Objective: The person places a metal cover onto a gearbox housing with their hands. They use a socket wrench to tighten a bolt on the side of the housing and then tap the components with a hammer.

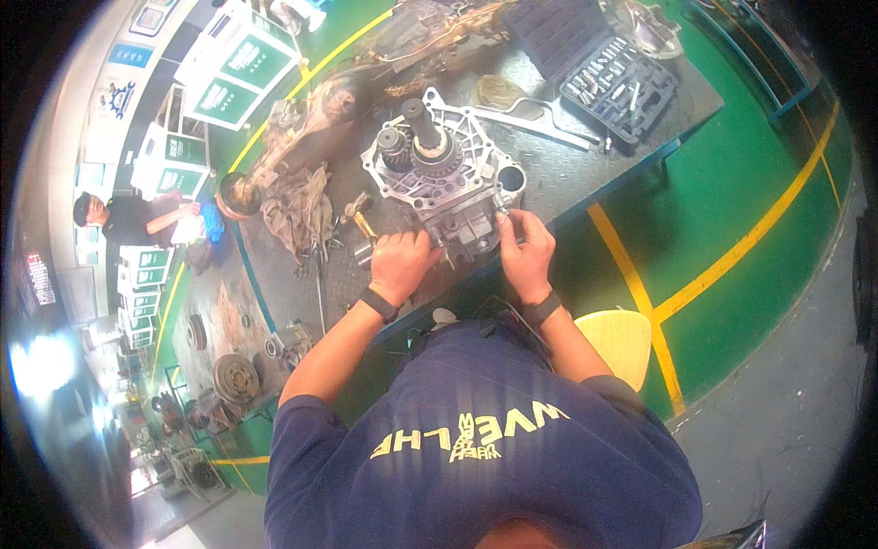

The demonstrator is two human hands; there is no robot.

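A grey metal gearbox housing (pixel 430 188) with upright shafts and gears stands on a dark steel workbench (pixel 585 183). My left hand (pixel 400 261) rests closed against the near lower side of the housing. My right hand (pixel 523 249) pinches a small metal part at the housing's right lower edge, fingers on a bolt or fitting near the round opening. Both wrists wear dark bands. What sits under the left fingers is hidden.
An open socket set case (pixel 608 78) lies at the bench's far right, a long metal wrench (pixel 540 119) beside it. Dirty rags (pixel 297 210) and another greasy casing (pixel 311 114) lie left. A yellow stool (pixel 622 339) stands right of me. Another person (pixel 137 220) works at far left.
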